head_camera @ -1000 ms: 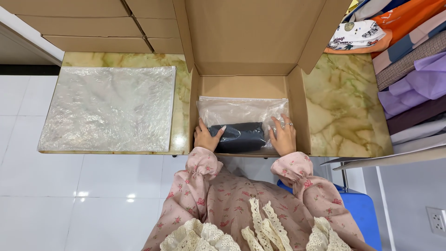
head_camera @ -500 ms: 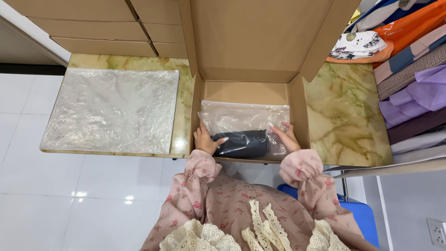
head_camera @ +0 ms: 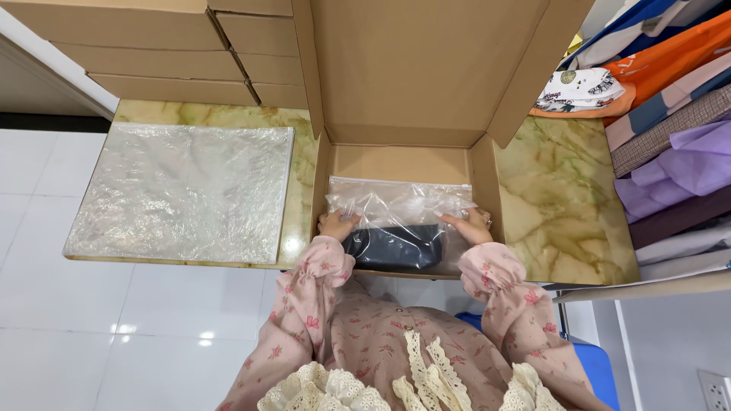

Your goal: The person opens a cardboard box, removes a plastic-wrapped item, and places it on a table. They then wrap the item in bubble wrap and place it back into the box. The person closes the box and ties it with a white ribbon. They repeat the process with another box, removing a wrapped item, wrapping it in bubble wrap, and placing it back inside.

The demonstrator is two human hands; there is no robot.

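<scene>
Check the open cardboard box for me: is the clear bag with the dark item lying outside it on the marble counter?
No, the clear bag lies inside the open cardboard box, with both hands on it.
</scene>
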